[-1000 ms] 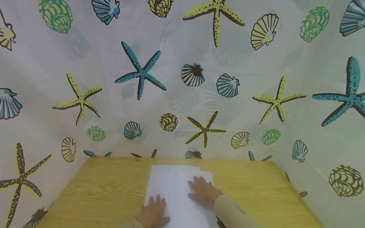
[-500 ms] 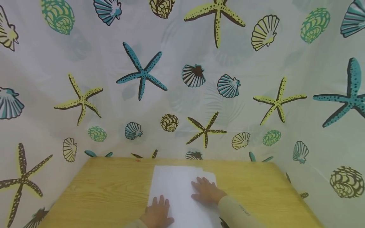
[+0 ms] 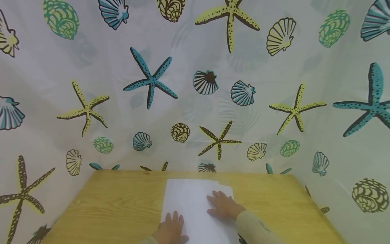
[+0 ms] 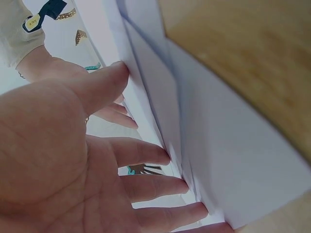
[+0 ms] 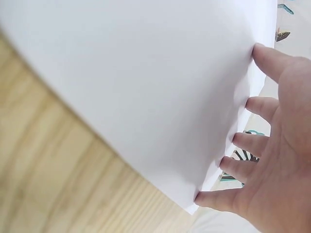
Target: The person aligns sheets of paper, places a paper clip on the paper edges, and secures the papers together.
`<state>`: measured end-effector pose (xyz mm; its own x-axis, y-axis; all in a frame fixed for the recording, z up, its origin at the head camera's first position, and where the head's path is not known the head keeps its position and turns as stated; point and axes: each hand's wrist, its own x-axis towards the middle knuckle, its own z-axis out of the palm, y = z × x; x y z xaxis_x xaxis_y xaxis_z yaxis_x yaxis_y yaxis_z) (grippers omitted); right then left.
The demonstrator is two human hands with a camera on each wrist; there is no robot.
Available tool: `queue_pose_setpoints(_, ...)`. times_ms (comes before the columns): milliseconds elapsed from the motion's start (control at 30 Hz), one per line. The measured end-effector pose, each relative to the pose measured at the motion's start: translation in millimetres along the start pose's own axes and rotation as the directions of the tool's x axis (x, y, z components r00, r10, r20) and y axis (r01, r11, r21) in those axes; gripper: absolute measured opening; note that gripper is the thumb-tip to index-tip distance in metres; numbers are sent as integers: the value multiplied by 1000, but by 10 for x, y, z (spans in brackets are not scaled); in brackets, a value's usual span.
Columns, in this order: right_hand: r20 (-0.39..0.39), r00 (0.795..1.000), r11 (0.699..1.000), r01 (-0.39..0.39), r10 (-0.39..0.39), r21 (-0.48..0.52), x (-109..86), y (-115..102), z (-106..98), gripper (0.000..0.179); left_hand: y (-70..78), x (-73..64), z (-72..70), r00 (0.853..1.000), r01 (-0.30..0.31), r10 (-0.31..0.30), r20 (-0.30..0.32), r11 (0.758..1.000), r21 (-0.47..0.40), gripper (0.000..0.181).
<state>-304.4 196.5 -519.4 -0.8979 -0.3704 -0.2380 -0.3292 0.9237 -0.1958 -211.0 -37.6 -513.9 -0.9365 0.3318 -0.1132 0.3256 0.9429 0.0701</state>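
White paper (image 3: 195,200) lies on the wooden table, with a small step in its far right edge where layers overlap. My left hand (image 3: 171,230) rests with spread fingers on its near left side. Farther up, on the right side, my right hand (image 3: 223,205) presses with fingers apart. In the left wrist view, the paper (image 4: 228,141) shows folded layers and the fingertips touch its surface. The right wrist view has all five fingertips of the right hand (image 5: 277,145) along the sheet (image 5: 136,73), which bulges slightly beside them.
The yellowish wooden table (image 3: 122,203) extends on both sides of the paper. A white cloth (image 3: 189,112) printed with starfish and shells hangs behind and at both sides. A dark strap with a yellow label (image 4: 33,22) sits on the right sleeve.
Both hands and the paper have shifted slightly to the right together. The finger positions look the same, and the head view has tilted a little.
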Motion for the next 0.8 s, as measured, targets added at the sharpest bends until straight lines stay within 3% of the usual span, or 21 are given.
queue_pose_setpoints(400,-8,1000,999,25,-25,35,-7,71,-10,63,51,25,29,1000,-4,7,-26,996,86,66)
queue_pose_setpoints(600,-19,999,999,32,-31,43,-3,86,1,64,17,50,31,997,-42,49,-52,990,133,60)
queue_pose_setpoints(700,-27,999,998,22,-21,50,-4,94,12,64,-35,74,31,995,-76,80,-55,994,77,51)
queue_pose_setpoints(800,-56,998,998,30,-27,59,-17,94,18,65,-96,102,-3,994,-98,96,-52,994,-41,42)
